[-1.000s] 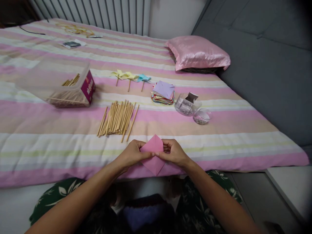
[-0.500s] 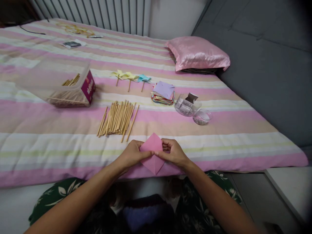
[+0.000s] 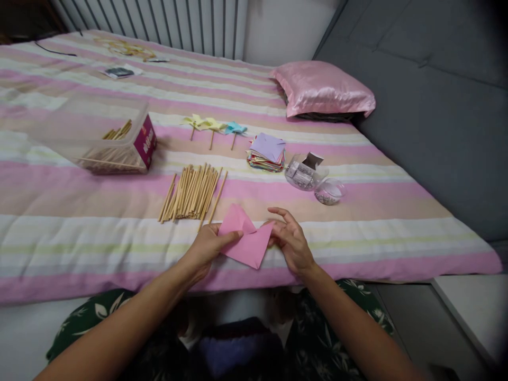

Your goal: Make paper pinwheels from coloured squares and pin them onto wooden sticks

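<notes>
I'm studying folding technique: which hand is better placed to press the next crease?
Probably the right hand: its fingers are spread loose at the pink folded paper square's edge, while the left hand pinches it.

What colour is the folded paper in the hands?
Pink paper, clearest in the head view.
</notes>
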The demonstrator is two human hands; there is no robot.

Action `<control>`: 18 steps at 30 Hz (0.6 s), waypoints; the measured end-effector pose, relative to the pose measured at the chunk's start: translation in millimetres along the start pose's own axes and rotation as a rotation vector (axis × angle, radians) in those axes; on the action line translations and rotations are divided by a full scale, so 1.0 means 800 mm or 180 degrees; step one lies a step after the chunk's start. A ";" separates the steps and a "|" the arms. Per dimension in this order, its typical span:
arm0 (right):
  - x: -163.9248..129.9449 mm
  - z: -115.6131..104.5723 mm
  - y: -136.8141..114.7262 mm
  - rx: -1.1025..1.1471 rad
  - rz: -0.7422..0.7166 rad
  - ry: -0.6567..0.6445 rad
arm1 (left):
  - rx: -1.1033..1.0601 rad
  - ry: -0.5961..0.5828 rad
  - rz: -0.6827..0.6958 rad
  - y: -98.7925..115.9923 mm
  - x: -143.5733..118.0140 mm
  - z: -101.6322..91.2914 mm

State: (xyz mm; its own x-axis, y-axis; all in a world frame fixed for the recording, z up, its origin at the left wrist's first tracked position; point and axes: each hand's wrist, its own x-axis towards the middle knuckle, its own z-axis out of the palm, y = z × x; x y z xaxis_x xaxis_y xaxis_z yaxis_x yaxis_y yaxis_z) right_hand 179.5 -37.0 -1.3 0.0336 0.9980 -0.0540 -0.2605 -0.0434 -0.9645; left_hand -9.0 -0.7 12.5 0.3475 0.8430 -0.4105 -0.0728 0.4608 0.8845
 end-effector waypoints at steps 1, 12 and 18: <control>0.000 0.000 0.001 0.0071 -0.0023 0.0052 | -0.0073 0.0000 0.0017 0.001 0.000 -0.001; -0.003 -0.008 0.009 -0.0481 -0.0355 -0.0423 | -0.0455 0.0119 -0.0103 0.011 -0.002 0.000; -0.005 -0.001 0.009 -0.1275 -0.0703 -0.0534 | -0.0548 0.0007 -0.0088 0.011 -0.002 -0.001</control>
State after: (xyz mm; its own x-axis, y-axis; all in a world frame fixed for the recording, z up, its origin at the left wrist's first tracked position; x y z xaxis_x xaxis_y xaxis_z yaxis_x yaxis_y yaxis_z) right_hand 178.6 -41.3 -8.0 -0.1184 0.9776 0.1738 0.1283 0.1887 -0.9736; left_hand -10.8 1.9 21.2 0.3496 0.8299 -0.4348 -0.2223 0.5243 0.8220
